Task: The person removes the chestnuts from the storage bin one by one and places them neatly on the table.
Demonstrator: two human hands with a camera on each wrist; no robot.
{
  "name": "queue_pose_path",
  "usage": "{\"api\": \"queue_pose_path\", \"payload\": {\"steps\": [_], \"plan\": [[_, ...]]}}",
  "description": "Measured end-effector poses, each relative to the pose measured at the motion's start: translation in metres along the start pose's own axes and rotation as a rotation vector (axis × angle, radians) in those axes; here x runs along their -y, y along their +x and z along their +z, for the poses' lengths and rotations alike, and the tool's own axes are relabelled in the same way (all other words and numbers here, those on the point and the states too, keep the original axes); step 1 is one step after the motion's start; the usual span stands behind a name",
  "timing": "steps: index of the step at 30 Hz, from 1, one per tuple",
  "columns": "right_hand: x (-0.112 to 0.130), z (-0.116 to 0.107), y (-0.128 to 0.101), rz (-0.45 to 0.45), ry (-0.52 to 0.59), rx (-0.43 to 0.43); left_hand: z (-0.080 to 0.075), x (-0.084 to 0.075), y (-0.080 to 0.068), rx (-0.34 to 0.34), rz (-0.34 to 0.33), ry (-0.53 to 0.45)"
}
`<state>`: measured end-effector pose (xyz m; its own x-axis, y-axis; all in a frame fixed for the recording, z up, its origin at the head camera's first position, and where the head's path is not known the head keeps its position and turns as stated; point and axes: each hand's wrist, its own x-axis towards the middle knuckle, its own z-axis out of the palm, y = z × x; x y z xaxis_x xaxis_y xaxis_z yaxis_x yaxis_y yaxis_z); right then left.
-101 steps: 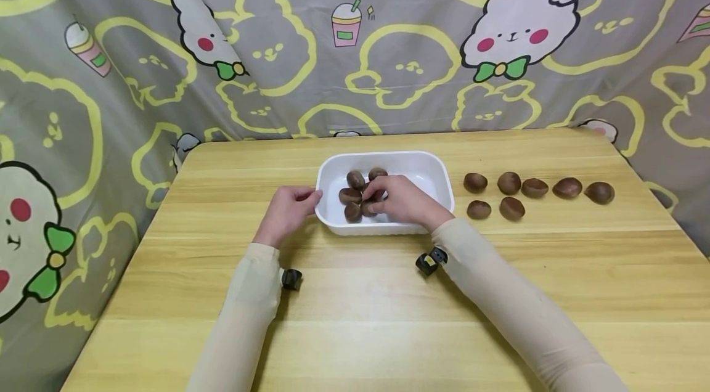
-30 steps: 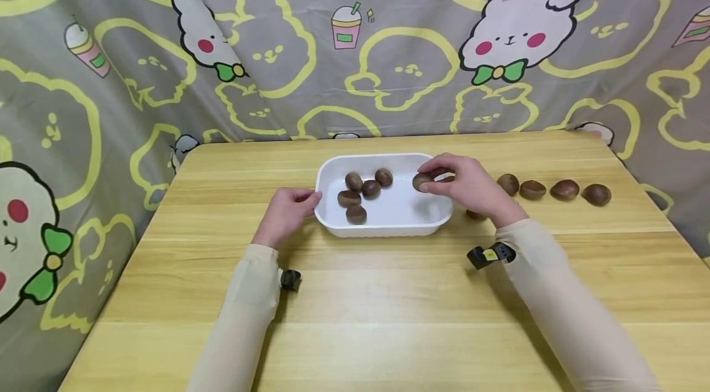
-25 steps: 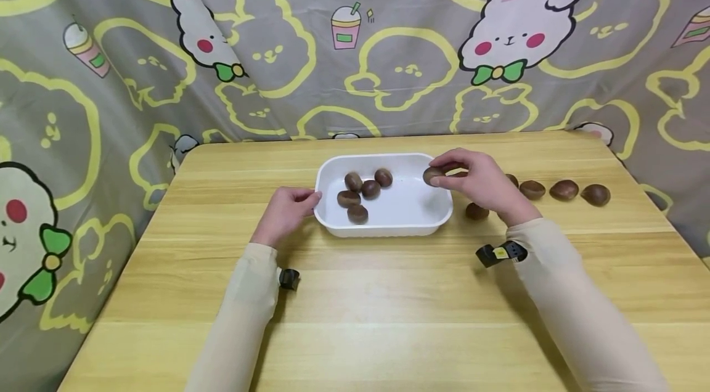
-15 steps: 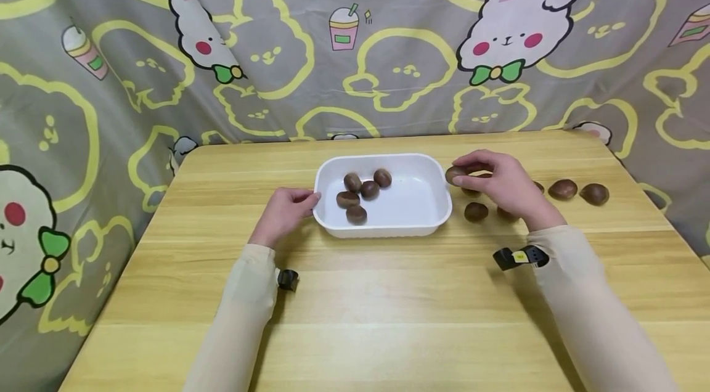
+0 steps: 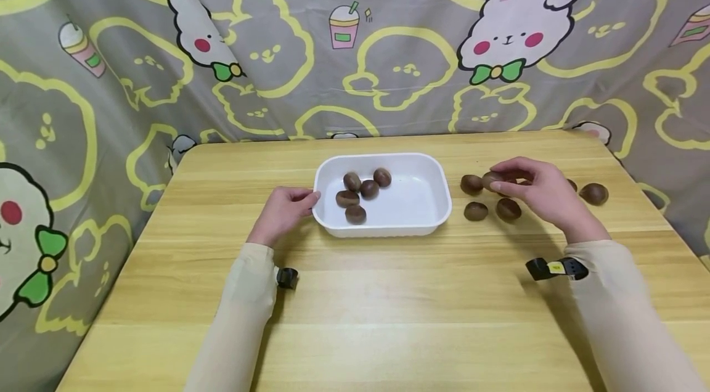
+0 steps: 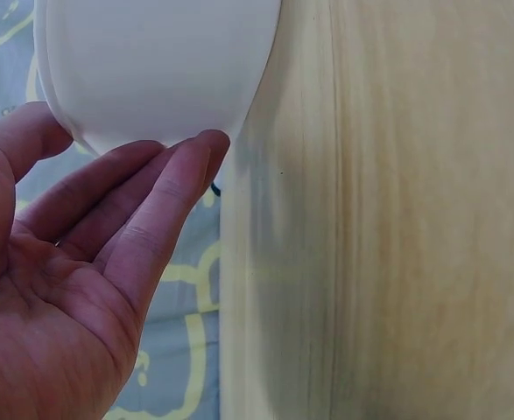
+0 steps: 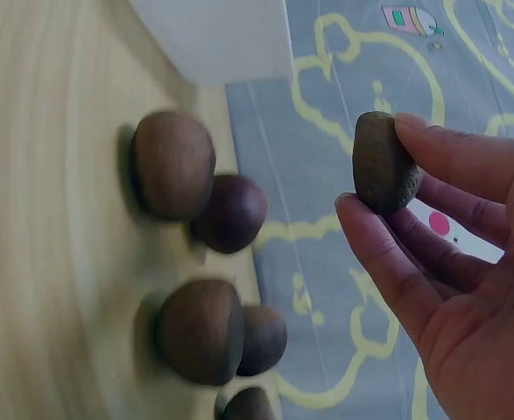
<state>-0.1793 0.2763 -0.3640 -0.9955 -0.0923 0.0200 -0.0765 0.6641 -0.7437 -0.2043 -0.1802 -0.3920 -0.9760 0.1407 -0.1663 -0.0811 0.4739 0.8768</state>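
Observation:
In the head view my right hand [image 5: 540, 191] is over the table to the right of the tray, pinching a brown chestnut [image 5: 492, 180] between thumb and fingers. The right wrist view shows that chestnut [image 7: 381, 164] held up, apart from the others. My left hand [image 5: 284, 210] holds the left end of a white plastic tray [image 5: 413, 230]. From the left wrist, the thumb and fingertips meet the tray's end wall [image 6: 160, 87]. Several chestnuts [image 5: 369, 189] lie in the tray's left half.
More chestnuts [image 5: 508, 209] lie on the wooden table [image 5: 355, 312] right of the tray, some partly behind my right hand. One chestnut [image 5: 594, 194] sits farthest right. A patterned grey curtain [image 5: 410, 90] hangs behind the table's far edge.
My right hand has taken a chestnut out of the tray and carried it right, past the rim, over the chestnuts on the table. My left hand has stayed at the tray's left end.

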Motion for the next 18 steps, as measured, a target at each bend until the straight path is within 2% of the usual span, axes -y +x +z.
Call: {"api": "queue_pose_path", "payload": {"steps": [8, 15, 18], "plan": [[-0.018, -0.006, -0.012, -0.019, 0.033, 0.005, -0.003, -0.001, 0.000, 0.015, -0.019, -0.004], [-0.035, -0.015, -0.025, -0.003, -0.061, -0.051, -0.002, -0.002, 0.001, 0.028, -0.023, -0.029], [-0.044, -0.017, -0.028, -0.012, -0.058, -0.058, -0.002, -0.001, 0.002, 0.032, -0.022, -0.039]]}}
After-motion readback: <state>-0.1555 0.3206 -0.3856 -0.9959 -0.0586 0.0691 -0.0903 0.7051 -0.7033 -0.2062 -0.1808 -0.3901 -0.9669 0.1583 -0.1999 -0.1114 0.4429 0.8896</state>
